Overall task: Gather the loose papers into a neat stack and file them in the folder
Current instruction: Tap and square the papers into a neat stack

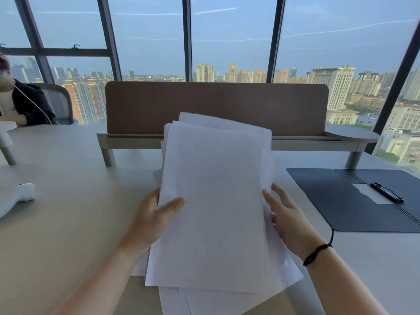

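- The left hand [156,220] has its grip closed on the left edge of the papers [216,201], thumb pressed across the front sheet and the other fingers hidden behind the bundle.
- The right hand [287,220] lies against the bundle's right edge with its fingers spread and loose; its grip is open, touching the sheets without pinching them.
- A dark cord bracelet [317,252] circles the right wrist.
- The papers are lifted and tilted up toward the camera, between the two hands; their edges are uneven, with corners fanning out at the top and right.
- More loose sheets [179,301] lie flat on the counter [68,212] under the lower end of the held bundle.
- The folder [345,201], dark blue, lies open and flat on the counter to the right, well apart from the papers.
- A black pen [387,192] rests on the folder beside a pale label patch.
- Behind the papers stands a brown divider panel [216,105] on a raised shelf.
- A white object [16,197] lies at the counter's left edge.
- Another person [25,103] sits at far left, by the windows.
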{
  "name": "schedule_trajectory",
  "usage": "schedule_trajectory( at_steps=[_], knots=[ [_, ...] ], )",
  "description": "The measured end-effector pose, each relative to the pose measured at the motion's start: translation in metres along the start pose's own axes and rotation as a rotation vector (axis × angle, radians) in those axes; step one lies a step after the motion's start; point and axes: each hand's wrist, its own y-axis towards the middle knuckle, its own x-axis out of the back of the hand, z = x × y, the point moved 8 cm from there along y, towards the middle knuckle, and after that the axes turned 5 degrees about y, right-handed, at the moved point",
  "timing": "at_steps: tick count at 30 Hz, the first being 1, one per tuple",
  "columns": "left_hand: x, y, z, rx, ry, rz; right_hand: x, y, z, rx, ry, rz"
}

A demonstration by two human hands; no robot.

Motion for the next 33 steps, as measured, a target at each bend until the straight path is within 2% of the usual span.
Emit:
schedule_trajectory(
  at_steps=[3,7,14,21,26,30,33],
  knots=[
    [-0.001,-0.001,-0.022,-0.122,-0.047,0.016,-0.006,0.001,0.005,0.066,0.066,0.039],
    [-0.004,-0.001,-0.050,-0.283,0.045,0.077,-0.022,-0.011,0.031,0.207,0.136,0.161],
    [0.005,0.004,-0.072,-0.254,-0.025,-0.021,-0.032,-0.028,0.095,0.345,0.129,0.090],
    [0.018,0.007,-0.131,-0.282,-0.002,-0.153,-0.052,-0.050,0.149,0.548,0.141,0.122],
    [0.011,0.004,-0.168,-0.410,0.119,-0.099,-0.053,-0.056,0.155,0.571,0.157,0.111],
    [-0.001,0.007,-0.171,-0.375,0.135,-0.045,-0.058,-0.058,0.157,0.566,0.104,0.148],
    [-0.003,0.013,-0.155,-0.293,0.001,-0.029,-0.056,-0.057,0.153,0.546,0.089,0.150]
  ],
)
